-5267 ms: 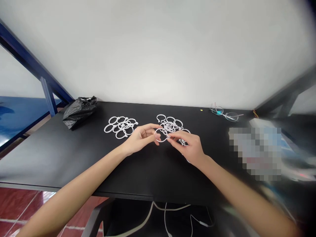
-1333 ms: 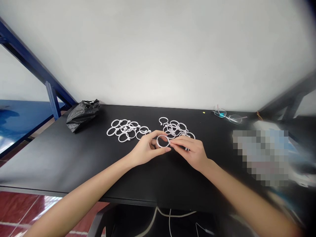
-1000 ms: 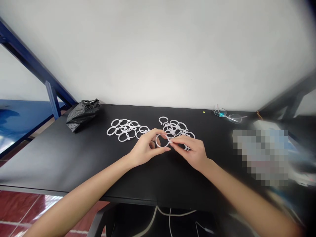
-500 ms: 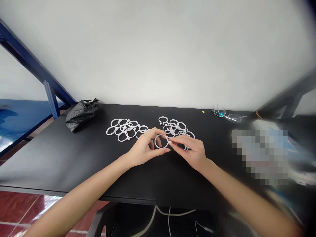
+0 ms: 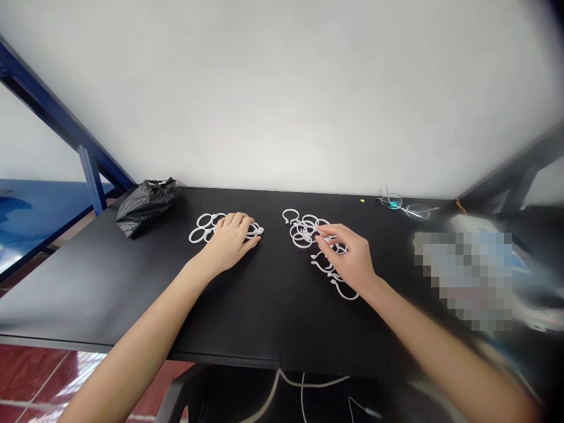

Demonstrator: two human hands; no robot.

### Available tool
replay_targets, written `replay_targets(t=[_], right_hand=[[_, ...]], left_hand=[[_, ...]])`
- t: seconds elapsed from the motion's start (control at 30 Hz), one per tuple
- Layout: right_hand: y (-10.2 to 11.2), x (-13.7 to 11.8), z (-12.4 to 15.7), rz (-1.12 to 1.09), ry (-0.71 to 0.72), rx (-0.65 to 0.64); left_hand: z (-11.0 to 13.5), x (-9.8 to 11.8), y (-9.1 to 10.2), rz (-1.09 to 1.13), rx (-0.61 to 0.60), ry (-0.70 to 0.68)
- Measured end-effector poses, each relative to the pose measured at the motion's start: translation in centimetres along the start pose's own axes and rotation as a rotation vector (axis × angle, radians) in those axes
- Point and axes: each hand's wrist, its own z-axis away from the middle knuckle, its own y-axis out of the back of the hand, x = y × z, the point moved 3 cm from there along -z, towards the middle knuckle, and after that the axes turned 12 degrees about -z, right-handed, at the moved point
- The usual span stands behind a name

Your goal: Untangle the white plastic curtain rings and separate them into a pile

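Note:
Two groups of white plastic snap rings, like shower curtain rings, lie on the black table. My left hand (image 5: 230, 239) rests palm down over the left rings (image 5: 197, 235), fingers stretched and thumb apart, covering most of that group. Over the right group, my right hand (image 5: 350, 252) is bent with thumb and forefinger slightly apart, close to the right rings (image 5: 301, 236). No ring is clearly gripped there. One gapped ring (image 5: 346, 296) lies below the right palm, partly hidden. Another gapped ring (image 5: 290, 215) lies at the group's far left.
A crumpled black plastic bag (image 5: 147, 205) sits at the table's back left. Eyeglasses (image 5: 404, 207) lie near the wall at the right. A pixelated package (image 5: 467, 279) stands on the right. Cables (image 5: 302, 385) hang below the front edge of the table (image 5: 247, 329).
The hands have parted. The ring held between them is no longer seen there. My left hand has moved left onto the left rings; my right has opened above the right rings, uncovering several.

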Motion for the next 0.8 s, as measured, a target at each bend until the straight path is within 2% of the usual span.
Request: replay_targets(t=[0.23,0.4,0.5,0.63,0.8], right_hand=[[0.0,0.5,-0.1,0.018,-0.025,-0.019],[-0.6,1.1,0.1,0.139,0.07,-0.206],[-0.9,1.5,0.1,0.151,0.089,-0.272],[-0.7,1.8,0.0,0.132,0.057,-0.225],[-0.6,1.8,-0.1,0.165,0.021,-0.214]], left_hand=[[0.2,0.6,-0.3,0.032,0.029,-0.022],[0.1,2.7,0.7,0.132,0.122,-0.148],[0.4,4.5,1.1,0.187,0.117,-0.254],[0.6,6.0,1.0,0.231,0.077,-0.348],[0.6,6.6,0.8,0.291,0.054,-0.371]])
